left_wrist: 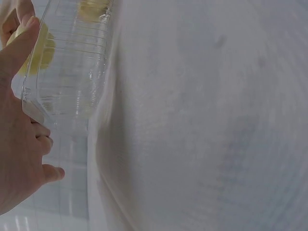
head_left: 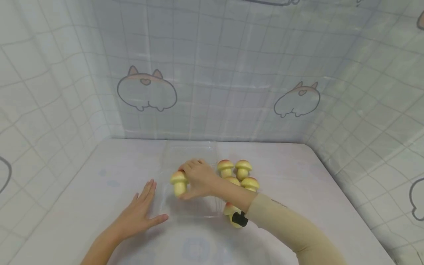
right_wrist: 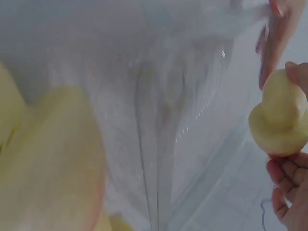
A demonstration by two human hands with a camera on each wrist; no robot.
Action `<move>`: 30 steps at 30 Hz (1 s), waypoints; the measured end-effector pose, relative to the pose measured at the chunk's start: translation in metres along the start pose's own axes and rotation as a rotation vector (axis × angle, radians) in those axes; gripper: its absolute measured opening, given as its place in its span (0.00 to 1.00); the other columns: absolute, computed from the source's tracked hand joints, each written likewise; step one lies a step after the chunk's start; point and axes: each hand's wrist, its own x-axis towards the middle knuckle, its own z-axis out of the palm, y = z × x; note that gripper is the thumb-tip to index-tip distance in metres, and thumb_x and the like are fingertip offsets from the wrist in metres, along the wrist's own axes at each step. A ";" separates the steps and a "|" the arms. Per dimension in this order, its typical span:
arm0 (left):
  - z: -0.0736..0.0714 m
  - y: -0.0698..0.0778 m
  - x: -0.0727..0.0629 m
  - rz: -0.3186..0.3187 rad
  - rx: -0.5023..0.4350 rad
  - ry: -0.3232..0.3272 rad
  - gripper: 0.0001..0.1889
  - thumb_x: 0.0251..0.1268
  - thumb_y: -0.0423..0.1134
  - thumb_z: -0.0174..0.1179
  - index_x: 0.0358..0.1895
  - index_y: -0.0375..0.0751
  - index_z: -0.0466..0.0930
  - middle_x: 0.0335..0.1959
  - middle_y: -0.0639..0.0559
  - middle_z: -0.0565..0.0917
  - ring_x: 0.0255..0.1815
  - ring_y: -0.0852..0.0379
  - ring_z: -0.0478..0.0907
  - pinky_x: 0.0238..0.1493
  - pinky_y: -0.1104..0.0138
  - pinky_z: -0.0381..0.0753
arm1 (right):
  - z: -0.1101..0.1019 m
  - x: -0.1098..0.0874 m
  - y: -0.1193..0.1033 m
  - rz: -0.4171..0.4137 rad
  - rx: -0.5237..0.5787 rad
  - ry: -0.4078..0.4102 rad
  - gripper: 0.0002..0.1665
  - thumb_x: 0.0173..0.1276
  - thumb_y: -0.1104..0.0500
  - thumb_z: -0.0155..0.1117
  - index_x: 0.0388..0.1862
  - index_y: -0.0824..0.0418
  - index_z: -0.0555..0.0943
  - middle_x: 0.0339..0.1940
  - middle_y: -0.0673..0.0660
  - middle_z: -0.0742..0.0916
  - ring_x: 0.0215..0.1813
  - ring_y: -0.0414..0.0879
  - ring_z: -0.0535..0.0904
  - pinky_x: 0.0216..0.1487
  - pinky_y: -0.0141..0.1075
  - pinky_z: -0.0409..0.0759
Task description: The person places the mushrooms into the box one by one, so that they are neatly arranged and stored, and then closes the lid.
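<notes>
My right hand (head_left: 200, 180) grips a yellow toy mushroom (head_left: 180, 186) with a reddish cap top, thumb at the stem and fingers at the cap. It is over the clear plastic box (head_left: 195, 211), whose lid lies folded back behind it. In the right wrist view the same mushroom (right_wrist: 284, 103) sits between thumb and fingertips. My left hand (head_left: 140, 211) lies at the left side of the box with straight, spread fingers. In the left wrist view, that hand (left_wrist: 21, 134) is beside the transparent wall.
Several more mushrooms (head_left: 243, 169) stand on the white table (head_left: 291, 206) to the right of the box, partly hidden by my right forearm. A black wrist piece (head_left: 240, 219) is in front of one. Gridded curtains (head_left: 212, 81) with cartoon animals enclose the table's back and sides.
</notes>
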 end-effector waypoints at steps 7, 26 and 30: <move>0.001 0.000 0.003 0.001 0.012 -0.004 0.59 0.56 0.65 0.62 0.74 0.26 0.40 0.76 0.31 0.42 0.76 0.36 0.41 0.67 0.34 0.46 | 0.013 0.008 -0.019 0.047 -0.018 -0.043 0.46 0.47 0.26 0.66 0.57 0.54 0.76 0.53 0.47 0.82 0.57 0.43 0.74 0.56 0.36 0.71; 0.002 0.001 0.003 0.023 0.061 0.015 0.59 0.55 0.66 0.61 0.74 0.25 0.41 0.75 0.30 0.44 0.76 0.36 0.43 0.67 0.35 0.48 | 0.039 0.014 -0.044 0.127 0.101 -0.157 0.45 0.47 0.28 0.69 0.57 0.55 0.77 0.48 0.46 0.82 0.44 0.39 0.74 0.41 0.29 0.67; 0.001 0.003 0.003 0.013 0.060 0.007 0.60 0.55 0.67 0.61 0.74 0.25 0.41 0.75 0.30 0.44 0.76 0.36 0.42 0.67 0.35 0.47 | 0.038 0.016 -0.045 0.122 0.123 -0.182 0.46 0.49 0.26 0.67 0.59 0.55 0.76 0.50 0.46 0.82 0.46 0.39 0.73 0.42 0.30 0.68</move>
